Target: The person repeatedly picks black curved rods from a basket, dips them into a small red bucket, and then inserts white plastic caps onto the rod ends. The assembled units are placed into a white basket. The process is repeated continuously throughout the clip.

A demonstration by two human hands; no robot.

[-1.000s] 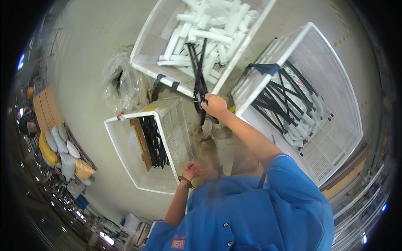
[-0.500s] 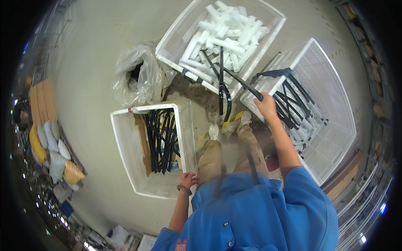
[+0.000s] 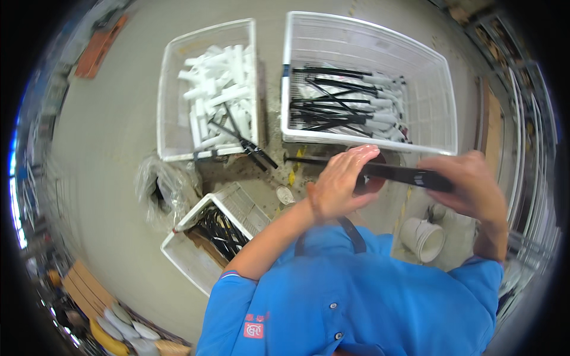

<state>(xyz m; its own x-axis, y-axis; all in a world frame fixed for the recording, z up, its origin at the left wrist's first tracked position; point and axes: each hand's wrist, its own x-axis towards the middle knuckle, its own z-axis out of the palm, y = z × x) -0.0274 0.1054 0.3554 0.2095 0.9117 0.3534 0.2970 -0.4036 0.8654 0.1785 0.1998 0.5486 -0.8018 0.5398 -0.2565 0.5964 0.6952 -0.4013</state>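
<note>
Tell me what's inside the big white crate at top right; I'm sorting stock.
The big white crate holds long black rods with pale ends, lying crosswise on pale wrapping. Its right part shows bare mesh floor. Whatever lies beneath the pile is covered.

grey concrete floor (image 3: 107,136), three white mesh crates sitting right on it, one with white tubes (image 3: 208,89), one with black rods (image 3: 368,83), one nearer (image 3: 208,249), crumpled clear plastic bag (image 3: 160,190), small white bucket (image 3: 423,238)
</note>
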